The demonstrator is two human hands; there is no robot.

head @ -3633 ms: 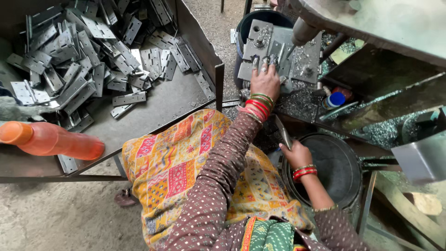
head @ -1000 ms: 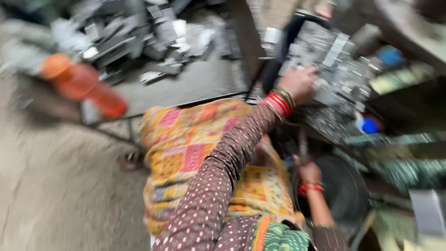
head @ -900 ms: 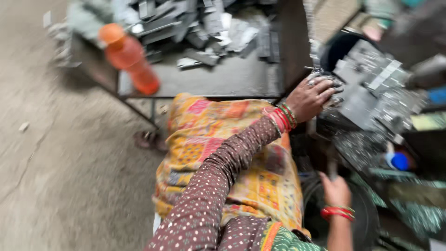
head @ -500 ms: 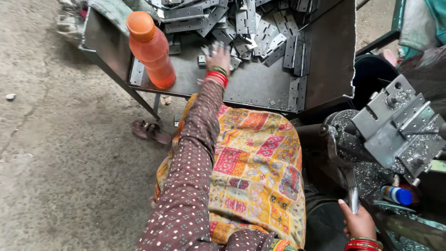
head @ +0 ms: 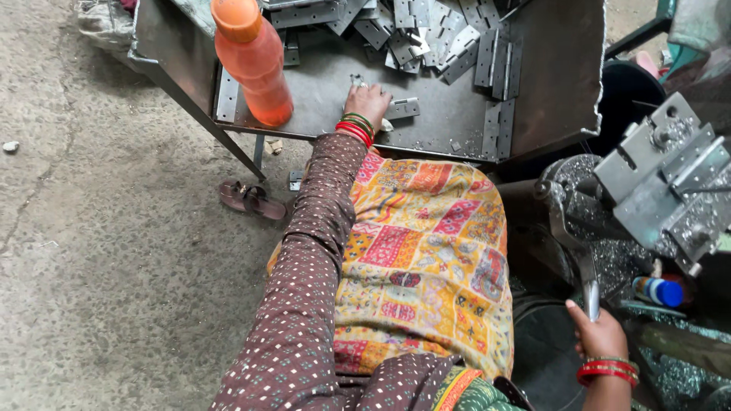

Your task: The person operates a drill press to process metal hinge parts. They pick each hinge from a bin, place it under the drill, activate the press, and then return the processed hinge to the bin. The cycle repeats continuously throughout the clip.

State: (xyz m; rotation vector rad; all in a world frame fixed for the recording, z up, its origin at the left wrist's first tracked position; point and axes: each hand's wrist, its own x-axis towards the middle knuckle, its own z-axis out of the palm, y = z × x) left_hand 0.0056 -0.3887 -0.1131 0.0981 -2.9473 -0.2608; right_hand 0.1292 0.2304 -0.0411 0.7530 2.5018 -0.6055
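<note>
Left hand (head: pixel 367 100): palm down on tray (head: pixel 320 91), fingers curled over a hinge (head: pixel 401 108); grip itself hidden, cannot tell if closed on it.
Right hand (head: pixel 601 335): fingers wrapped tight around lever (head: pixel 591 293).
Hinge: flat on tray, just right of left fingertips, touching them.
Hinge pile (head: pixel 442 38): beyond left fingers.
Bottle (head: pixel 253 65): orange, upright, left of left fingers.
Press (head: pixel 670 183): above right fingers.
</note>
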